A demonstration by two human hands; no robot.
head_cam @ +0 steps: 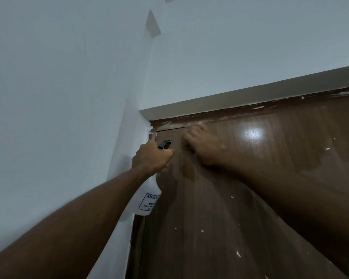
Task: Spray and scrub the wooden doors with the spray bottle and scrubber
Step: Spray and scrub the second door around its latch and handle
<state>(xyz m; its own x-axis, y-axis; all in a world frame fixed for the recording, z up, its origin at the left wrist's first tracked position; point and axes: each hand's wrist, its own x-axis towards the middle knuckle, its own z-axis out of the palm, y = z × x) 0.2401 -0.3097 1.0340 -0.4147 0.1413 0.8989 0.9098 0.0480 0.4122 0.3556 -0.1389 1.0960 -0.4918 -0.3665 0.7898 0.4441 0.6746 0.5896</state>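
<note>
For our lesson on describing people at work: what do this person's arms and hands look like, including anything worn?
Both forearms are bare, with no sleeves in view. No gloves, rings, watch or bands show on the left hand or the right hand. The right hand is blurred, so fine detail there cannot be made out.

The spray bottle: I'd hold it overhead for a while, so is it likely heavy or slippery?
Probably light: the spray bottle looks like thin translucent plastic, and the left hand alone holds it up by the neck. Its smooth wall could get slippery if wet. The narrow neck under the black trigger head likely gives a secure grip.
</note>
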